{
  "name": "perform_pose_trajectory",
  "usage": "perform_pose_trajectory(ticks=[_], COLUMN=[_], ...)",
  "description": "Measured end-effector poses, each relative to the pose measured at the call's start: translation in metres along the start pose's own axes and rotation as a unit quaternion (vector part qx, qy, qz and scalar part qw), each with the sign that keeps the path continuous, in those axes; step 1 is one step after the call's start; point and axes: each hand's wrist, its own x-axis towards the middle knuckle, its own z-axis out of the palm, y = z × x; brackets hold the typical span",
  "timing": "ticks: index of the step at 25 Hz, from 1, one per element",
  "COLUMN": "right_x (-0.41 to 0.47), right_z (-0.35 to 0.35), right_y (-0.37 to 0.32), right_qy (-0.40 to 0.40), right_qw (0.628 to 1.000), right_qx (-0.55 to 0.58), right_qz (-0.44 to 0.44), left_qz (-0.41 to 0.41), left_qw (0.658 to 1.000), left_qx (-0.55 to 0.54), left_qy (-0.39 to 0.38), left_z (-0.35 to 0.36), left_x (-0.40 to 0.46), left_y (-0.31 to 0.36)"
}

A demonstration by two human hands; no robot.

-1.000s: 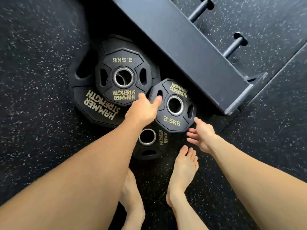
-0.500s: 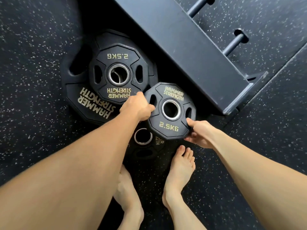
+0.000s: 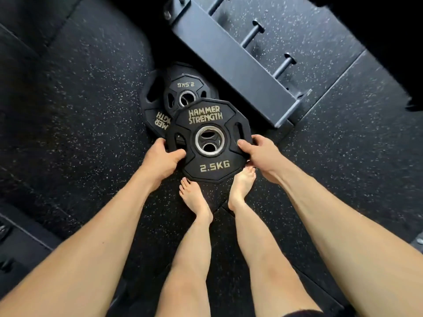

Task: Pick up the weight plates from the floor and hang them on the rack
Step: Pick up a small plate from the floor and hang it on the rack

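left hand (image 3: 160, 160) grips left edge of 2.5kg plate (image 3: 209, 140). plate held off floor (image 3: 68, 122), above bare feet, face up. right hand (image 3: 261, 154) grips right edge. behind: second 2.5kg plate (image 3: 185, 88) stacked on larger plate (image 3: 153, 106). rack (image 3: 229, 62) beyond, pegs (image 3: 283, 67) at right.

The support surface is a black rubber floor (image 3: 80, 106) with pale speckles, laid in large tiles with visible seams. A large black multi-sided weight plate (image 3: 152, 110) with gold lettering lies flat on it. A smaller black plate marked 2.5KG (image 3: 183, 86) lies on top of that large plate. The dark grey steel base beam of the rack (image 3: 233, 62) rests on the floor just beside these plates, with cylindrical pegs (image 3: 282, 67) projecting from its far side. Two bare feet (image 3: 196, 200) stand on the floor near the plates.
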Motion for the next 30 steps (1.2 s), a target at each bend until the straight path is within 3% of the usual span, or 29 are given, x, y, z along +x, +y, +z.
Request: perform_pose_trajectory(ticks=[5, 9, 13, 18, 25, 30], right_x=[-0.163, -0.284, -0.389, -0.449, -0.481, -0.515], right_z=[-0.015, -0.026, -0.03, -0.016, 0.0, 0.02], right_y=[-0.074, -0.12, -0.165, -0.194, -0.221, -0.202], right_qy=[-0.039, -0.09, -0.135, -0.213, -0.381, -0.504], right_qw=[0.996, 0.983, 0.958, 0.916, 0.83, 0.735], right_qx=[0.033, 0.015, -0.012, -0.048, -0.182, -0.298], right_qz=[-0.079, -0.157, -0.254, -0.336, -0.365, -0.343], left_qz=[0.036, 0.105, 0.178, 0.228, 0.186, 0.128], left_qw=[0.987, 0.962, 0.903, 0.849, 0.716, 0.575], left_qx=[-0.159, -0.248, -0.385, -0.444, -0.569, -0.65], left_qy=[-0.007, 0.045, 0.074, 0.175, 0.36, 0.481], left_z=[-0.079, -0.126, -0.162, -0.179, -0.128, -0.063], left_x=[-0.158, -0.276, -0.389, -0.47, -0.557, -0.625], left_y=[0.055, 0.084, 0.099, 0.081, 0.062, 0.036])
